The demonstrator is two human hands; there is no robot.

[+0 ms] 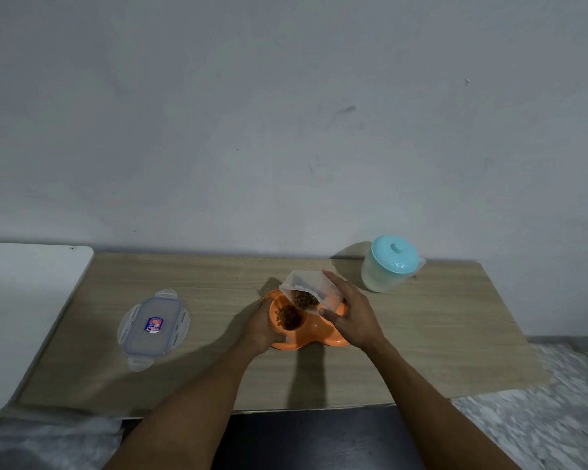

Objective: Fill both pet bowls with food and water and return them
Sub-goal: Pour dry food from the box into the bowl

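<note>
Pouring kibble [288, 316] is underway: the right hand [352, 313] tips a clear container [308, 289] over the orange double bowl [314, 334], which the left hand [262, 325] steadies by its rim. The other well, under the right hand, looks empty, though partly hidden. The lidded jug [389, 264] beyond the right hand stands untouched.

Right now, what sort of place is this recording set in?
Probably a plain room at home: a low wooden table against a bare scuffed wall, with an orange pet bowl and a lidded water jug on it.
</note>
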